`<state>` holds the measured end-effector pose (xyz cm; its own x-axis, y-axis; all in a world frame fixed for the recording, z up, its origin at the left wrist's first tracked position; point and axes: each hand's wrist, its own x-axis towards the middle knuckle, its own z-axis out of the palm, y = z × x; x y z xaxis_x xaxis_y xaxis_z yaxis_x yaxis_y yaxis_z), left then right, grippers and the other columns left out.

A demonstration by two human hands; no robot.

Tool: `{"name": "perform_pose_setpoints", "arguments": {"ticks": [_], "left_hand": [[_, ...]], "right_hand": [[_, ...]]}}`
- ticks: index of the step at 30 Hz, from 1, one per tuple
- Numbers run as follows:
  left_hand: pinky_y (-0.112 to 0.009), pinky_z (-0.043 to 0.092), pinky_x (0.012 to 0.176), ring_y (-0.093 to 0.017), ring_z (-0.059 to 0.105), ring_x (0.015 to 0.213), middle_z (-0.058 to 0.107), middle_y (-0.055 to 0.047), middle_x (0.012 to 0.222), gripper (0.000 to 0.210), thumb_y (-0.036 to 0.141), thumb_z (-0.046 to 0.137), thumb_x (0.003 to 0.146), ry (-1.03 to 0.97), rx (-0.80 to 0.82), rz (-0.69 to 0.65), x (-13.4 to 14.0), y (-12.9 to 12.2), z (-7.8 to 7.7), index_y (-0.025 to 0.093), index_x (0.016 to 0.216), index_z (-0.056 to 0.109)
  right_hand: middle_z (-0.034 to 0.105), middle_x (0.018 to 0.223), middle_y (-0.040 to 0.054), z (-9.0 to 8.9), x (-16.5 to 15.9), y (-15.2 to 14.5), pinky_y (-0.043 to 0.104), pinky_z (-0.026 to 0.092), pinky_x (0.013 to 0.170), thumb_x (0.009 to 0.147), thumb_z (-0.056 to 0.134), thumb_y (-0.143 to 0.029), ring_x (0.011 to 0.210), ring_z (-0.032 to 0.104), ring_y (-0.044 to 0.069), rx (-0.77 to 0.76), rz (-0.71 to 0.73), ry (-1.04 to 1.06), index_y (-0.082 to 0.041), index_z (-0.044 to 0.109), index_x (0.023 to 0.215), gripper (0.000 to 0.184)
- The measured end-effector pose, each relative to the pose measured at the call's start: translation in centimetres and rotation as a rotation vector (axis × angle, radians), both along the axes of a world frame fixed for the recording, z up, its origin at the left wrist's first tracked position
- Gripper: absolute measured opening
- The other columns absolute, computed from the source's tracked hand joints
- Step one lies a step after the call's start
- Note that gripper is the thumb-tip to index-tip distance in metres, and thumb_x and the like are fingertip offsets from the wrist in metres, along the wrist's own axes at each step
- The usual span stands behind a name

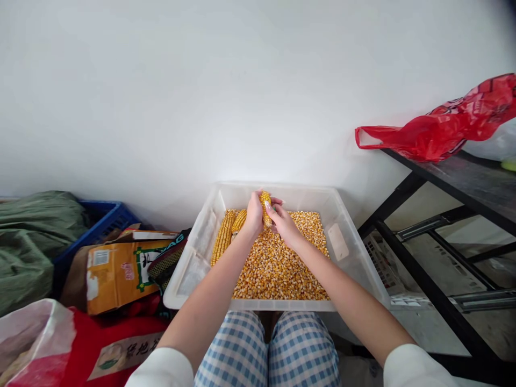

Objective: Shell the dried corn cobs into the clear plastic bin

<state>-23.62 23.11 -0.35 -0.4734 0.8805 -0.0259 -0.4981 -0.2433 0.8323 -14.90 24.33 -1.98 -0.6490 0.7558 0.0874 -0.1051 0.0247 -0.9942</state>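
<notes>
An ear of corn (265, 207) is held upright between my two hands, over the clear plastic bin (358, 269). My left hand (255, 213) wraps round its left side. On the other side, my right hand (282, 219) has its fingers closed on the same ear, the thumb pressed against the kernels. Loose corn kernels (278, 269) cover much of the bin's floor below. Whole ears of corn (223, 236) lie along the bin's left side, partly behind my left forearm.
At the left are a blue crate (108, 215) with a green sack (36, 236), an orange cardboard box (116, 274) and a red bag (92, 344). A black metal rack (427, 252) stands at the right, with a red plastic bag (439, 129) on top. A white wall (242, 97) rises behind the bin.
</notes>
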Motion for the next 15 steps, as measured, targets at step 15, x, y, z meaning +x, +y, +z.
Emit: {"name": "perform_pose_setpoints", "arguments": {"ticks": [15], "left_hand": [[-0.025, 0.046, 0.056, -0.019, 0.064, 0.062, 0.067, -0.008, 0.063, 0.031, 0.044, 0.04, 0.076, -0.031, 0.001, -0.071, -0.15, -0.12, -0.1, 0.015, 0.074, 0.052]], "right_hand": [[0.035, 0.045, -0.0077, 0.17, 0.0, 0.35, 0.022, 0.026, 0.039, 0.076, 0.043, -0.07, 0.037, 0.034, 0.007, 0.052, -0.011, -0.061, -0.02, 0.049, 0.07, 0.05]]}}
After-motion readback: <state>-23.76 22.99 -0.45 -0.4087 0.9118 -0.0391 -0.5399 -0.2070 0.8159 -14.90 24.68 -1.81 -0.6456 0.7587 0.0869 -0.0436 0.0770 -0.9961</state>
